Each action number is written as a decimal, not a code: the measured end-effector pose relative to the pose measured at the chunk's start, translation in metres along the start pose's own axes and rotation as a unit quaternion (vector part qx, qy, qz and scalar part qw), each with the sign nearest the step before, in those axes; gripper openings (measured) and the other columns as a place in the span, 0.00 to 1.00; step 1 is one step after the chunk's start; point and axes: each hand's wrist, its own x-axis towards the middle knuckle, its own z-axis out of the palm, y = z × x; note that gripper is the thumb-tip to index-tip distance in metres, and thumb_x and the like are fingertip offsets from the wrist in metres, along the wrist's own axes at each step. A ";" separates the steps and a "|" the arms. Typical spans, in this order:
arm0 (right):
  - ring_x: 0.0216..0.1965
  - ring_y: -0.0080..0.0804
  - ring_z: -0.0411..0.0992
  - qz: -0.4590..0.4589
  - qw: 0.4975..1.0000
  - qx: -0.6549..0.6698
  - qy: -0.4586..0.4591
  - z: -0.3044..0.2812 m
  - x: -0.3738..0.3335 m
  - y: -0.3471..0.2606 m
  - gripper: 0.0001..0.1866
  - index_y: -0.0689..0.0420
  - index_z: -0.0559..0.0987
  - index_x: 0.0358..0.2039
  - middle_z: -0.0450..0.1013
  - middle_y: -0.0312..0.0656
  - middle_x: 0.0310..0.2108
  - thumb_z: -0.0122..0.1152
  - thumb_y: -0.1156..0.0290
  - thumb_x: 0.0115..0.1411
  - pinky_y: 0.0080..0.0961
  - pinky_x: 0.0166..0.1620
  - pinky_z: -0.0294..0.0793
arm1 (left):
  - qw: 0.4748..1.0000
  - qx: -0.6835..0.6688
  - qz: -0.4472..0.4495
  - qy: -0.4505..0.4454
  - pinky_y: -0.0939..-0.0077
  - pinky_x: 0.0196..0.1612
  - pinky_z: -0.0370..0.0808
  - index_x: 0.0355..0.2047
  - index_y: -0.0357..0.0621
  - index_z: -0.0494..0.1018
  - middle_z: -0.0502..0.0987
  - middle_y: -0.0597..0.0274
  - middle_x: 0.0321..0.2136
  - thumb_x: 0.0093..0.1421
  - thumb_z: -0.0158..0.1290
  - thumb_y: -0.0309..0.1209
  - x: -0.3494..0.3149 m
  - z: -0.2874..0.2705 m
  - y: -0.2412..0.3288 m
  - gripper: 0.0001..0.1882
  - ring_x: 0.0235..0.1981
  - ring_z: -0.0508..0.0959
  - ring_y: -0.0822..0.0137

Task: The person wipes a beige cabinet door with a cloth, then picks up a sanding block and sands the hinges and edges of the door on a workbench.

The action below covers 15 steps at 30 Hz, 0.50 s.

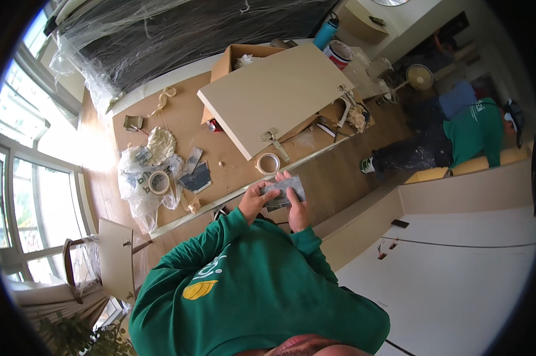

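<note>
Down over the brown floor sheet [179,127], past the pale door panel [274,95] and tape roll [268,163]: grey sheet [284,193] at chest height, pinched by left hand [255,200] and right hand [296,207], fingers closed on its edges. Best kept flat, thumbs on top, grip even.

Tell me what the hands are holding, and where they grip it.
A grey sheet, held in both hands: left hand on its left end, right hand under its right part.
</note>
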 end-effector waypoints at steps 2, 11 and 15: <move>0.68 0.47 0.65 -0.063 0.995 0.045 0.065 0.003 0.004 -0.021 0.34 0.59 0.52 0.76 0.65 0.59 0.67 0.48 0.68 0.73 0.41 0.71 0.59 | 0.993 0.091 0.075 -0.021 0.73 0.39 0.80 0.51 0.38 0.73 0.81 0.62 0.36 0.69 0.60 0.36 0.020 0.005 -0.004 0.17 0.35 0.81 0.71; 0.52 0.38 0.76 -0.055 0.970 0.049 0.231 -0.108 0.049 -0.020 0.37 0.51 0.56 0.74 0.76 0.47 0.50 0.54 0.78 0.67 0.35 0.61 0.72 | 0.609 0.712 0.346 0.055 0.48 0.70 0.60 0.61 0.48 0.70 0.66 0.52 0.63 0.48 0.69 0.36 0.120 0.012 0.043 0.39 0.68 0.62 0.47; 0.49 0.34 0.77 -0.122 0.955 -0.060 0.265 -0.175 0.114 -0.022 0.32 0.53 0.63 0.70 0.77 0.42 0.47 0.57 0.78 0.67 0.32 0.57 0.74 | 0.580 0.729 0.354 0.084 0.48 0.69 0.62 0.62 0.45 0.68 0.67 0.51 0.62 0.48 0.66 0.32 0.132 -0.003 0.026 0.39 0.65 0.66 0.47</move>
